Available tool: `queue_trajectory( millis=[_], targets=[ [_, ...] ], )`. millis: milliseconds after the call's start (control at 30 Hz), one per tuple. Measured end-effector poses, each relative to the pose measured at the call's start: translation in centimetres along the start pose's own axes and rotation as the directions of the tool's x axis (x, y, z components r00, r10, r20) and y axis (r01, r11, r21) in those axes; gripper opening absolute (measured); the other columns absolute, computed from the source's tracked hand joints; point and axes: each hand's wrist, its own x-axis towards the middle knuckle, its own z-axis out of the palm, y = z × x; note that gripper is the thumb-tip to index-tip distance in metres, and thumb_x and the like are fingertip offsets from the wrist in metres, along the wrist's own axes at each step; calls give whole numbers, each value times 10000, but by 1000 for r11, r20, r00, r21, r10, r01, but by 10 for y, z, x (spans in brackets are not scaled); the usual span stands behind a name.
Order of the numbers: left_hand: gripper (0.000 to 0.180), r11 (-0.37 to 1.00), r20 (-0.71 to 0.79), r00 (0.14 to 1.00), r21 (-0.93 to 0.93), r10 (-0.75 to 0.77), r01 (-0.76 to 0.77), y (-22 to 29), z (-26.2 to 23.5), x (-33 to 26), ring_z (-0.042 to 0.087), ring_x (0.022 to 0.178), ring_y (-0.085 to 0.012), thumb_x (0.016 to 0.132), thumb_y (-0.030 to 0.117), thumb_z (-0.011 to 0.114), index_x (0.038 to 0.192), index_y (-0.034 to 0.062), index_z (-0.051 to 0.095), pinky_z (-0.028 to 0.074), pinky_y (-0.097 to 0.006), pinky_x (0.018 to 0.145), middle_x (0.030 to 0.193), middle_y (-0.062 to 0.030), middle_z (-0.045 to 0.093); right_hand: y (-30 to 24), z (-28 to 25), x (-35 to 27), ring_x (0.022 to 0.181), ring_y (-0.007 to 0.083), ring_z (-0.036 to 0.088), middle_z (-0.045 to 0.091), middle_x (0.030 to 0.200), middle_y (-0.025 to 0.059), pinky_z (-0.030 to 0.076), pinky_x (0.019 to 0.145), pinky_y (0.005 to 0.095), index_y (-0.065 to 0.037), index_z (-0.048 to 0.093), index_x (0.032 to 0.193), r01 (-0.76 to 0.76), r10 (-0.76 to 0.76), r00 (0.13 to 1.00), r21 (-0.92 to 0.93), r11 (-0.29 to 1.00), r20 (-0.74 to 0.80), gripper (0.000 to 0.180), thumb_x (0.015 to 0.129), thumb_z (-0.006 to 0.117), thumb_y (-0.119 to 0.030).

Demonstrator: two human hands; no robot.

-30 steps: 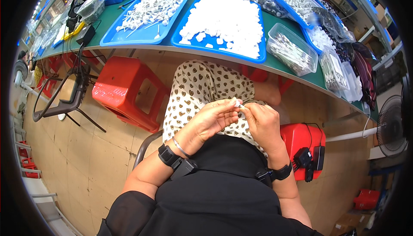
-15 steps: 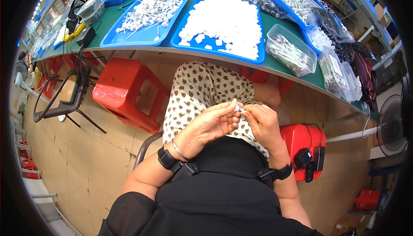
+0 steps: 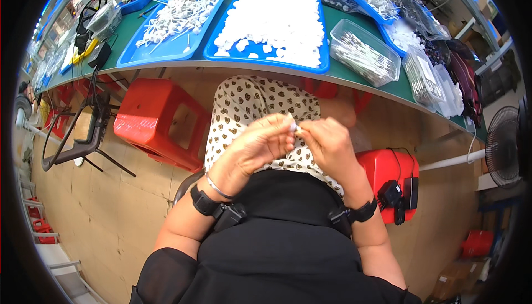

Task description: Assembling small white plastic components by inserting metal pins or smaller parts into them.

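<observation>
Above my lap, my left hand (image 3: 265,142) pinches a small white cap-like piece (image 3: 292,127) between thumb and forefinger, its other fingers loosely curled. Close against that piece, my right hand (image 3: 331,144) is closed in a pinch; what sits between its fingertips is too small and blurred to name. On the table edge in front, a blue tray (image 3: 260,64) carries a heap of small white pieces (image 3: 277,18). Left of it, another blue tray (image 3: 160,55) holds thin white sticks with white heads (image 3: 185,18).
A clear plastic tub (image 3: 339,31) of thin sticks and bagged sticks (image 3: 422,79) lie to the right on the green table (image 3: 124,43). Red stools (image 3: 147,110) stand at left and right, the right one (image 3: 382,165) bearing black devices. A fan (image 3: 503,151) stands far right.
Both hands have shifted slightly left and up in the picture, as the whole view moved a little. The fingertips still meet at the white piece, now with a small gap.
</observation>
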Motion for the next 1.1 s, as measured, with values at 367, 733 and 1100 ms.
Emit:
queue_trajectory(
  millis=[367,733,1100],
  targets=[
    [316,272,-121,369,880,921,-390,256,-43,12,589,930,-162,905,193,612,1147,-9,587,474,-292,844,1053,-88,622,118,-103,91,838,292,649,671,903,153,498,755,348,-48,676,975,-392,359,919,-283,876,-161,189,857,604,-176],
    [223,-455,366,808,880,462,-138,126,18,88,628,777,-192,798,129,669,954,-31,663,499,-293,726,834,-137,665,132,-105,114,825,309,634,670,859,141,490,760,391,-78,689,896,-343,525,828,-562,753,198,190,803,622,-230],
    [140,-598,393,846,793,361,-113,141,24,84,609,763,-222,762,98,687,867,6,677,491,-297,703,916,-116,630,116,-115,97,733,102,608,686,845,66,468,692,242,-27,582,1040,-377,368,888,20,926,-274,192,919,558,-174]
  ],
)
